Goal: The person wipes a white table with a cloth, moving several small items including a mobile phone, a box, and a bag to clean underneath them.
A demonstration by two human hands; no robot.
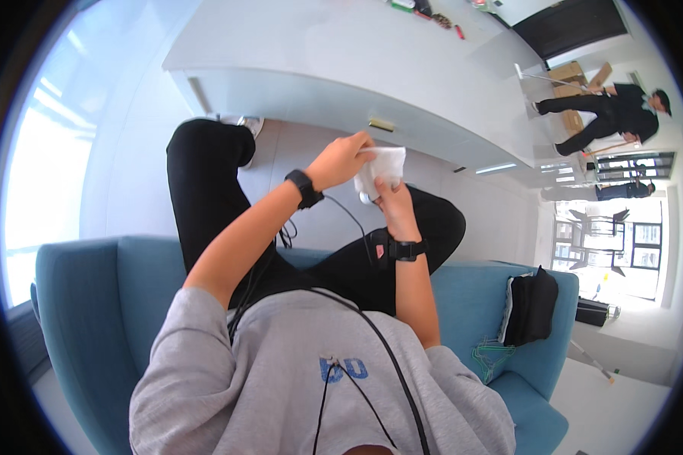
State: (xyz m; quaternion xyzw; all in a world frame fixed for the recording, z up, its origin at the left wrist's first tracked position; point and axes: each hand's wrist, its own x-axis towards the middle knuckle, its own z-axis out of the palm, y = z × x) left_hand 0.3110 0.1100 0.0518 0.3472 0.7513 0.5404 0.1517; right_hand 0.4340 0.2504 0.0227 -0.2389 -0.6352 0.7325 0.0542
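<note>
Over my knees, both hands hold a small white folded piece of soft material (pixel 388 162), a cloth or a tissue. My left hand (pixel 343 161) pinches its upper left edge between thumb and fingers. From below, my right hand (pixel 395 203) grips its lower part, the thumb lying on the front. Most of the right fingers are hidden behind the white piece. A small rounded white bit shows at its lower left, too small to name. Each wrist wears a black band, and a thin dark cable hangs beside the left one.
I sit on a blue sofa (pixel 83 303) facing a long white cabinet (pixel 303 38) with a gold handle (pixel 381 125). Small items (pixel 425 10) lie on its far part. Green hangers (pixel 492 356) and a black folded garment (pixel 531 307) rest at right. A person (pixel 622 110) stands beyond, near cardboard boxes (pixel 568 73).
</note>
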